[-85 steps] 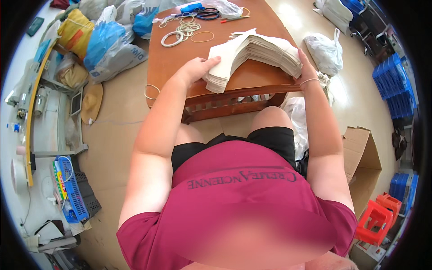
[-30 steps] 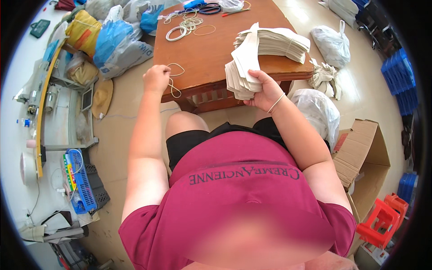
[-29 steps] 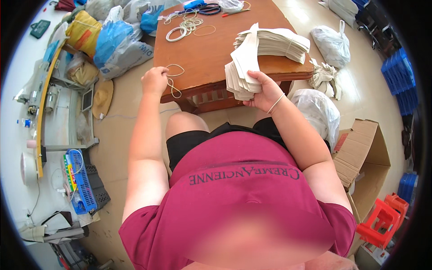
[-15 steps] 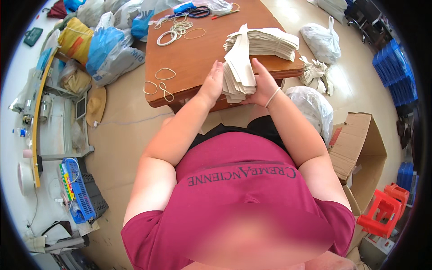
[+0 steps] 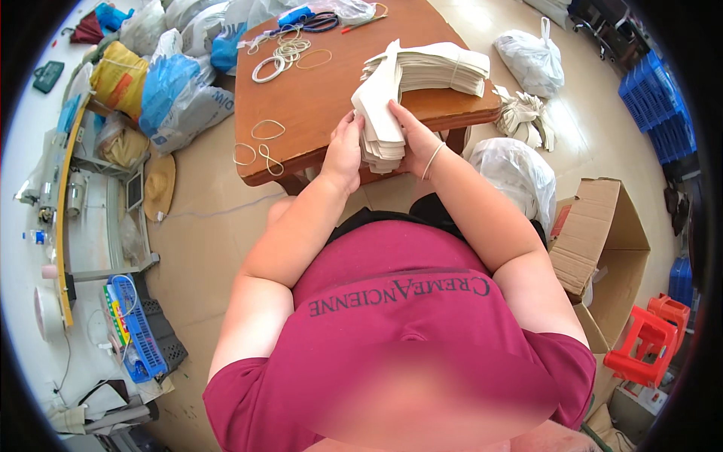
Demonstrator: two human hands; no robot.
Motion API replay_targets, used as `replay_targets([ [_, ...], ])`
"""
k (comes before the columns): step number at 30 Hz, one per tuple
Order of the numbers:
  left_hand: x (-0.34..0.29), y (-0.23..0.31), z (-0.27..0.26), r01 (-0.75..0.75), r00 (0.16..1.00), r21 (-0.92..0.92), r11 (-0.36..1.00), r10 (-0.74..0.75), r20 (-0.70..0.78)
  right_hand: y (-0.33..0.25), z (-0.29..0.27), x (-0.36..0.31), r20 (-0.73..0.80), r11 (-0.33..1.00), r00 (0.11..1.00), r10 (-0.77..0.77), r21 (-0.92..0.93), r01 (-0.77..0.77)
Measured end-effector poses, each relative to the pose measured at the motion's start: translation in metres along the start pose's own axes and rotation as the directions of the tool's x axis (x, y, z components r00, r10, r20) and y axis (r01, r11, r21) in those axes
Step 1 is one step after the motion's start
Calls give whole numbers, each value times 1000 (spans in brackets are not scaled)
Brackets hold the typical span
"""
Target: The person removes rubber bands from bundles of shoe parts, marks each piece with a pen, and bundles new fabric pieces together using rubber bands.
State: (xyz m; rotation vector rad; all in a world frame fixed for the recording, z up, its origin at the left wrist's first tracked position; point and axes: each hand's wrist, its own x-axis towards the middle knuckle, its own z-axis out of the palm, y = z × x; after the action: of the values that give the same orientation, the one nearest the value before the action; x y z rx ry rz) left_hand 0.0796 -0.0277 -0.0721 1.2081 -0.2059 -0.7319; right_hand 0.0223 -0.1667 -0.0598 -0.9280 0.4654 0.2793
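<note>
A thick stack of off-white flat paper bags [image 5: 380, 124] stands on its edge at the near edge of the brown wooden table [image 5: 316, 98]. My left hand [image 5: 344, 147] presses against its left side and my right hand [image 5: 412, 135] grips its right side, so both hands hold the stack. Behind it a second, larger pile of the same bags [image 5: 440, 71] lies flat on the table. Loose rubber bands [image 5: 260, 147] lie on the table's near left corner, left of my left hand.
More rubber bands and a white ring [image 5: 282, 56] lie at the table's far side with scissors [image 5: 320, 21]. Filled plastic bags [image 5: 177, 98] crowd the floor on the left. White bags [image 5: 516, 169] and an open cardboard box [image 5: 602, 233] stand on the right, with a red stool [image 5: 644, 346] beyond.
My left hand left the rubber bands at the table's corner and came across to the stack. Both hands now clasp the upright stack, which has shifted slightly toward me.
</note>
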Motion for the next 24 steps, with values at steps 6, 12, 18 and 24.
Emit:
replay_targets([
  [6, -2, 31, 2, 203, 958, -35, 979, -206, -199, -3, 5, -2, 56, 998, 997, 54, -15, -53],
  [12, 15, 12, 3, 288, 957, 168, 943, -277, -85, 9, 2, 7, 46, 994, 998, 39, -104, -34],
  [18, 7, -17, -7, 59, 998, 186, 981, -58, -11, 30, -7, 2, 112, 996, 992, -50, -65, 57],
  [24, -21, -19, 3, 131, 984, -59, 990, -137, -114, 46, -15, 6, 168, 986, 975, -143, -64, 155],
])
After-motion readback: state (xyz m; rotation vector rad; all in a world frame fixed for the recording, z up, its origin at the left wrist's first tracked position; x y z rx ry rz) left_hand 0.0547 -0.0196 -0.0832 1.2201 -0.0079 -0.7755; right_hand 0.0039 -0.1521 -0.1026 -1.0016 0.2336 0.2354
